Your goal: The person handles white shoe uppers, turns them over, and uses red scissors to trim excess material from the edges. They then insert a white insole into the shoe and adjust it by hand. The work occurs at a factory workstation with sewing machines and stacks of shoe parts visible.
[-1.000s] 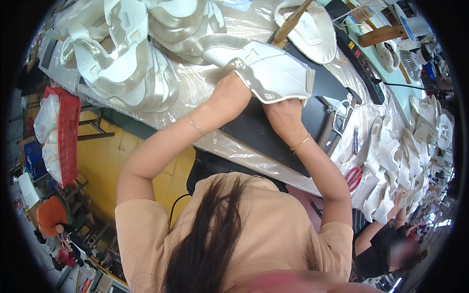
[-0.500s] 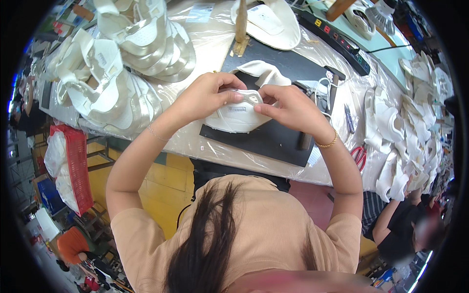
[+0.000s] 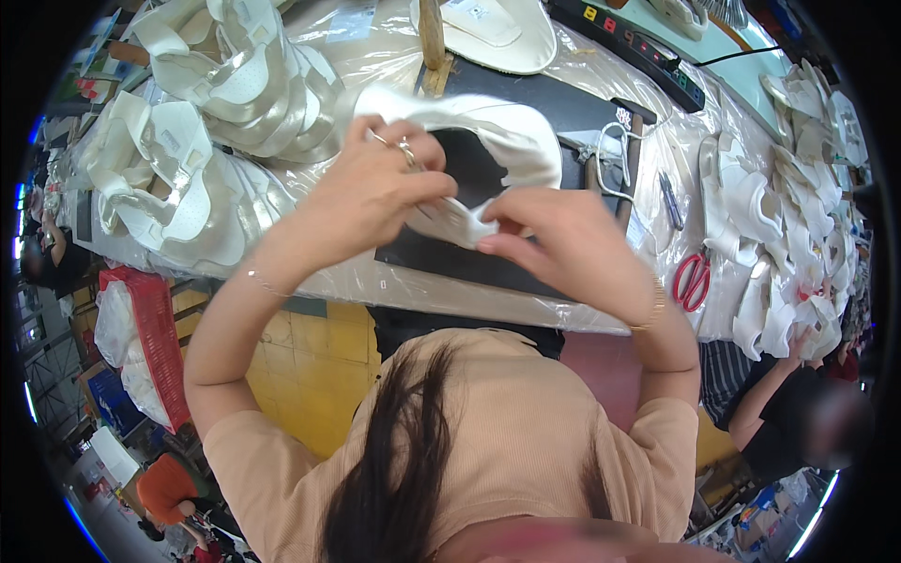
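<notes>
A white shoe upper (image 3: pixel 530 141) is held over the black board (image 3: pixel 587 117) on the table, its opening facing up. My left hand (image 3: pixel 389 178), rings on its bent fingers, is closed on the left side of the upper's near edge. My right hand (image 3: pixel 563 235) pinches that same near edge a little further right, between thumb and fingers. Both hands are somewhat blurred, and the left fingertips are partly hidden. Right of the upper lies a hammer (image 3: pixel 633 158) with a white cord (image 3: pixel 612 155) looped beside it.
Stacked white uppers (image 3: pixel 169 188) stand at left, more uppers (image 3: pixel 746 206) at right. A wooden post (image 3: pixel 432 36) rises behind the board. Red-handled scissors (image 3: pixel 693 280), a pen (image 3: pixel 670 199) and a power strip (image 3: pixel 638 52) lie at right. A red crate (image 3: pixel 155 342) stands left; a co-worker (image 3: pixel 798 413) sits right.
The upper has been turned and spread, so its opening now shows between my hands. My left hand has shifted left, and my right hand slightly right and nearer. The whole view has shifted a little.
</notes>
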A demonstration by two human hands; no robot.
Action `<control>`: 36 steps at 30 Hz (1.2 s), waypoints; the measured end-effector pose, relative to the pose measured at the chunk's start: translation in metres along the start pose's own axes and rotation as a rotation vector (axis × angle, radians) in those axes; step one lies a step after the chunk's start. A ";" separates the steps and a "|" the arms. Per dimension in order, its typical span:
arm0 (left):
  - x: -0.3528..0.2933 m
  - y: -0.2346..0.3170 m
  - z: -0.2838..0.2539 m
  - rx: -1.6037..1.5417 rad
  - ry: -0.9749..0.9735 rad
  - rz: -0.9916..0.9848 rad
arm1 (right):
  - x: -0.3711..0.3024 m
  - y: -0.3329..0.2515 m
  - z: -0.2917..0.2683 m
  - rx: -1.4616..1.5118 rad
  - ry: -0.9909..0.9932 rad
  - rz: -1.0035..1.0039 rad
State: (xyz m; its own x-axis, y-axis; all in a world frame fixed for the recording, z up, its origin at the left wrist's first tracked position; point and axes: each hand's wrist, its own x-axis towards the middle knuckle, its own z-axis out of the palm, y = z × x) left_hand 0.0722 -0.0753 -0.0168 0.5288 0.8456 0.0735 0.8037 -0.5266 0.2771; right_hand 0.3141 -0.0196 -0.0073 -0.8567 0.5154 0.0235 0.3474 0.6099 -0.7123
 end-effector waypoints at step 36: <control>0.001 0.045 0.058 0.254 0.082 -0.086 | 0.076 0.049 0.010 -0.886 -0.413 -0.268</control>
State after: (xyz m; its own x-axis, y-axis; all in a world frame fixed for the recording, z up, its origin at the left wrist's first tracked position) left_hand 0.1251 -0.1033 -0.0594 0.4405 0.8867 0.1401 0.8926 -0.4493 0.0369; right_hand 0.2619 0.0433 -0.0475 -0.9545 0.1499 -0.2577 0.1385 0.9884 0.0621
